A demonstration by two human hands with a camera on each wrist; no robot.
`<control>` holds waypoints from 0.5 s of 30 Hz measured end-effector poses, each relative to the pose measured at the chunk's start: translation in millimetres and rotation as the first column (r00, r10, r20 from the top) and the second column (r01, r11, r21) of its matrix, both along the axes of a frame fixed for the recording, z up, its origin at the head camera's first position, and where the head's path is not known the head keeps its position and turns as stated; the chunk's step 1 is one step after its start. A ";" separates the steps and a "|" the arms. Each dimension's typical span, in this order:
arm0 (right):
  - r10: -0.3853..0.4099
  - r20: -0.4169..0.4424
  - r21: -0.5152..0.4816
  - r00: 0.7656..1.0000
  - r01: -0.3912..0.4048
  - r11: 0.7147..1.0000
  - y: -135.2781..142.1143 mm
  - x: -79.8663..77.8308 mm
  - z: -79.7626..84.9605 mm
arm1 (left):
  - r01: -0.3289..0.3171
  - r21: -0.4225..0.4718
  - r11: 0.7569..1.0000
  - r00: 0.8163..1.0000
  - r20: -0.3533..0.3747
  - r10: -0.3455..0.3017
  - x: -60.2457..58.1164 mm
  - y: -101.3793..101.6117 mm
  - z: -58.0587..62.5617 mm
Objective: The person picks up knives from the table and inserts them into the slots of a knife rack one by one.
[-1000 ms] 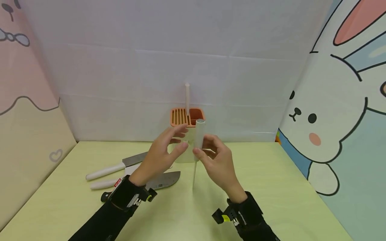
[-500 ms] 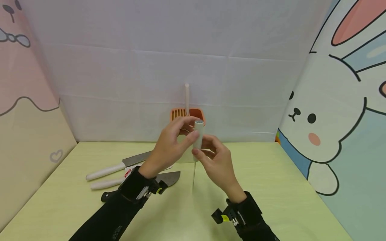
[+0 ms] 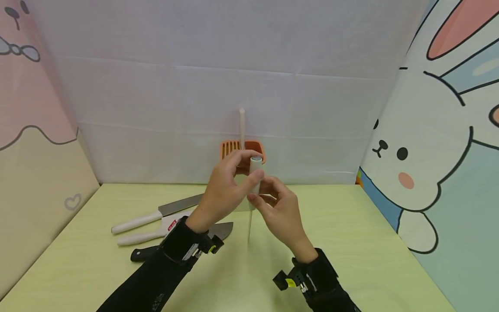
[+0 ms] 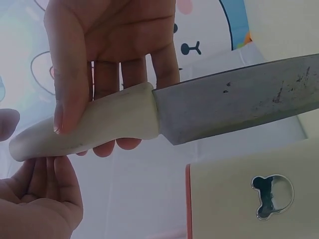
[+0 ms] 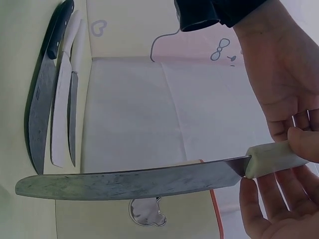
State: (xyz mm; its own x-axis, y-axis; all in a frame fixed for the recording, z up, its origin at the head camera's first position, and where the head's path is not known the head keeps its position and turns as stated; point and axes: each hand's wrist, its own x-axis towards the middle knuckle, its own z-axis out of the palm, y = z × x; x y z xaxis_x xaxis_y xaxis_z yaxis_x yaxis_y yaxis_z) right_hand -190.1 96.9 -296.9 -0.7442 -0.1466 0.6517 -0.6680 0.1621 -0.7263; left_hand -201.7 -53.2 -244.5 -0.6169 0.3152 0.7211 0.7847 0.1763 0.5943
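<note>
Upright above the table hangs a kitchen knife (image 4: 239,102), its white handle on top and its thin-edged blade pointing down in the head view. My right hand (image 3: 283,212) grips the lower part of the handle near the blade, thumb in front. Around the upper handle curls my left hand (image 3: 224,186); its fingers (image 4: 65,179) touch the handle close to the butt end in the left wrist view. Behind both hands stands a cream knife block (image 5: 184,219) with an orange slotted top and a small bear-shaped window, partly hidden in the head view.
Left on the table (image 3: 343,225) lie two white-handled knives, one with a steel blade (image 3: 181,205), one with a white blade (image 5: 61,109). Alongside is a black-handled knife (image 5: 42,94). A white handle (image 3: 242,125) sticks up from the block. Sheets enclose the back and sides.
My left hand has moved right and in from beside the handle, and its fingers now lie around the upper handle. The right hand and knife have barely shifted.
</note>
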 end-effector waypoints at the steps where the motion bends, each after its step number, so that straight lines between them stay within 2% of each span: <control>1: -0.003 0.001 0.001 1.000 0.003 1.000 0.0 0.2 0.1 | -0.004 0.005 1.000 1.000 -0.001 0.004 -0.2 0.6 -0.8; 5: -0.014 0.009 0.002 1.000 0.014 1.000 0.1 1.2 0.9 | -0.024 0.011 1.000 1.000 -0.011 0.024 -3.7 2.5 -5.5; 12: -0.018 0.002 -0.001 1.000 0.018 1.000 -0.9 1.5 1.6 | -0.061 0.005 0.998 0.997 -0.048 0.061 -30.5 2.2 -32.3; 15: -0.022 0.001 0.001 1.000 0.022 1.000 -1.0 1.6 1.7 | -0.053 0.005 0.999 0.997 -0.056 0.053 -33.8 1.7 -35.4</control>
State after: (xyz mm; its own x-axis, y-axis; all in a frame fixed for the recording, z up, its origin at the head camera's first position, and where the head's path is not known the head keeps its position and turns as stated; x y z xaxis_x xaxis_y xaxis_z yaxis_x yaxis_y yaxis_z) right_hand -188.5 95.9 -295.2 -0.7477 -0.1314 0.6509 -0.6637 0.1775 -0.7266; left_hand -235.5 -51.5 -279.9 -0.5914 0.2810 0.7558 0.8063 0.2165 0.5505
